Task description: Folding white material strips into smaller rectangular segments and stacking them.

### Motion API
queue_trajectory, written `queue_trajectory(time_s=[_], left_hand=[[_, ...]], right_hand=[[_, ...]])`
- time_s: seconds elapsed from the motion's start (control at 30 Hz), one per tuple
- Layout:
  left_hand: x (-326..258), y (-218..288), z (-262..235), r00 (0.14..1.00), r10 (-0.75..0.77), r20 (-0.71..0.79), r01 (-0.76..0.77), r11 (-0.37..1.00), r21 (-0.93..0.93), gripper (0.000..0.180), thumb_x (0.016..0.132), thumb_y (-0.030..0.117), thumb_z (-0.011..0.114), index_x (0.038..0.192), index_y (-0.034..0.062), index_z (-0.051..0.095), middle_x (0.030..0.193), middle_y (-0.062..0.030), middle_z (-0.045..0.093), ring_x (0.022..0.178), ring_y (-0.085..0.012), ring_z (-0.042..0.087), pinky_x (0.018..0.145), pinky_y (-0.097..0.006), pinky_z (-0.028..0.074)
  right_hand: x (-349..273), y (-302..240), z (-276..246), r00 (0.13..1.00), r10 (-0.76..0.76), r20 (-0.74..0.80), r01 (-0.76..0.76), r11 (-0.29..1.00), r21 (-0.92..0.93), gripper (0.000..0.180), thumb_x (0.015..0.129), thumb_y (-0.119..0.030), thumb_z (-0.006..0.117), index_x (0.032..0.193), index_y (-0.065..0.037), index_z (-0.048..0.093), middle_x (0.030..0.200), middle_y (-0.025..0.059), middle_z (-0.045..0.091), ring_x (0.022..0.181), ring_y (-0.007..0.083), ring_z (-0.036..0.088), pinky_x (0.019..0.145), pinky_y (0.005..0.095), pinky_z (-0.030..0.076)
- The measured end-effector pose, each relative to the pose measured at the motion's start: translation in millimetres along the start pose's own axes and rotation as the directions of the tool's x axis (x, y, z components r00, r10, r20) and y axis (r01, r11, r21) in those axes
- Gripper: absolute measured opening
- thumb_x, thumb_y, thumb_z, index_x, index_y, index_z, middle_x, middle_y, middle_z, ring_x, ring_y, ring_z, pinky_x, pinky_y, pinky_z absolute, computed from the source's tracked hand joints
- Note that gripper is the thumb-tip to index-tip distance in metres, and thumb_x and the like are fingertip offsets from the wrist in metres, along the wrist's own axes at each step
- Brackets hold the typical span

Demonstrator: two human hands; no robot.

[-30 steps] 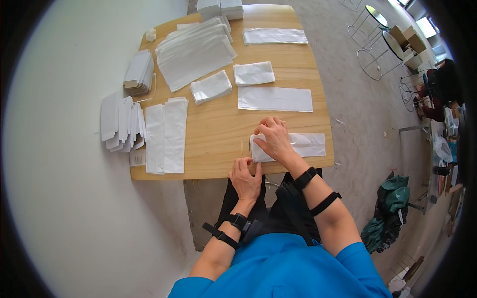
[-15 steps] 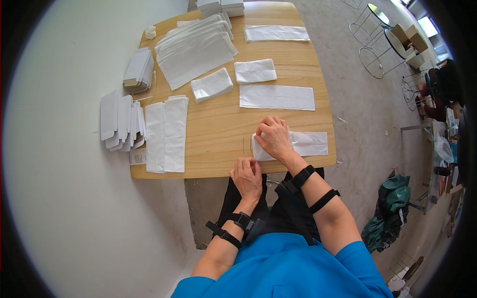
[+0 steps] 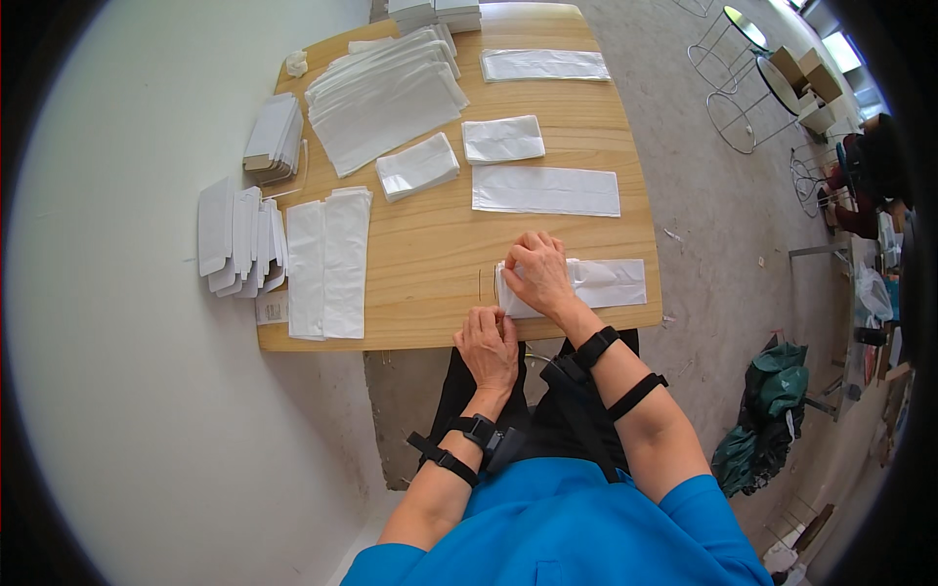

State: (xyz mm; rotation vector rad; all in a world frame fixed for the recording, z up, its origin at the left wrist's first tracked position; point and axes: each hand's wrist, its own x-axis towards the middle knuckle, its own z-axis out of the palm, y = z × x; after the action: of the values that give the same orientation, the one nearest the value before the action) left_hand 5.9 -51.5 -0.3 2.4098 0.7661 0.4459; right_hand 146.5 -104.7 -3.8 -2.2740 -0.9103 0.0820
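Near the table's front right edge lies a long white folded sheet (image 3: 614, 282), perhaps thin plastic or paper, with a doubled left part. My right hand (image 3: 540, 273) bends over that left part, fingers pinched together at its far left corner. At the near left corner of the same sheet, my left hand (image 3: 487, 347) rests at the table edge with fingers curled and thumb against the sheet. The fingertips of both hands are partly hidden. Beside the sheet's left end, short dark lines (image 3: 480, 284) mark the wood.
On the wooden table (image 3: 420, 264) lie other white strips (image 3: 545, 190), two short folded bundles (image 3: 417, 167), a fanned pile of white sheets (image 3: 386, 107) and two upright strips (image 3: 344, 264). White flat cartons (image 3: 230, 234) stack along the wall side. Green-black bags (image 3: 777, 391) sit on the floor.
Barely anything differs. My left hand has shifted slightly up toward the sheet's near left corner; my right hand keeps its pinch at the far corner.
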Motion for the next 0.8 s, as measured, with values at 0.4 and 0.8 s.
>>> queue_trajectory(time_s=[0.4,0.8], left_hand=[[11.0,2.7,-13.1,0.999,-0.054,-0.004,0.052,0.969,-0.242,0.013,0.082,0.007,0.058,0.095,0.0032,0.056,0.087,-0.0097,0.051,0.074,-0.0224,0.052,0.067,-0.035,0.042],[57.2,-21.8,-13.7,0.950,0.120,0.288,-0.063,0.978,-0.197,0.040,0.077,0.011,0.066,0.116,0.0100,0.058,0.106,-0.0099,0.052,0.095,-0.0279,0.055,0.079,-0.036,0.046]], right_hand=[[-8.8,-18.3,-26.2,0.964,0.156,-0.216,-0.127,0.981,0.145,0.007,0.076,-0.011,0.065,0.080,-0.006,0.063,0.088,0.0080,0.063,0.084,0.0242,0.059,0.077,0.0359,0.045],[-76.2,-35.3,-36.2,0.768,0.627,-0.128,-0.483,0.699,0.528,0.013,0.083,-0.007,0.061,0.093,0.000,0.064,0.078,0.0114,0.066,0.061,0.0175,0.061,0.058,0.0294,0.048]])
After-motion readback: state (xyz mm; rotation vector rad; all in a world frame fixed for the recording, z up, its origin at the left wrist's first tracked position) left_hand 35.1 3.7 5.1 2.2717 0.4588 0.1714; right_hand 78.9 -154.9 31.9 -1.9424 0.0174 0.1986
